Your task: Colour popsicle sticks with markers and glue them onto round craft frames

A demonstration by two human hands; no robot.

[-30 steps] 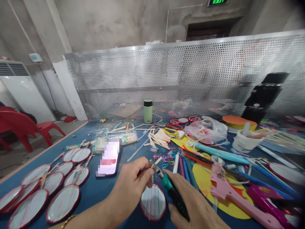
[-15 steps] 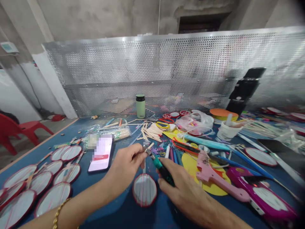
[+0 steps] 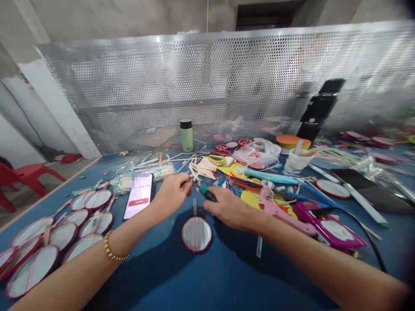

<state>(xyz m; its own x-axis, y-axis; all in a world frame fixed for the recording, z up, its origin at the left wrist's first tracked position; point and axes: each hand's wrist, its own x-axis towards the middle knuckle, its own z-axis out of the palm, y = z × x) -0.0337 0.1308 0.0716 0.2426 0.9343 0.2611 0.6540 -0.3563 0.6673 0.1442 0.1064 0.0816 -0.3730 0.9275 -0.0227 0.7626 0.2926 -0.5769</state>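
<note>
Tool, green-handled, sits clenched in my right hand, just beyond the disc on the blue table. My left hand, also beyond the disc, is pinched shut on a small stick at the tool's tip. Left of the disc lies a phone, near my left wrist.

A: That tall perforated silver screen is sheet metal, bright and shiny. What about the blue tabletop?

B: Matt, a little scuffed. The round red-rimmed disc has a glossy pale face.

A: And the teal plastic-handled tool?

B: Smooth grip. The flat pale sticks look like bare wood, and the pink glue gun is glossy plastic.
</note>
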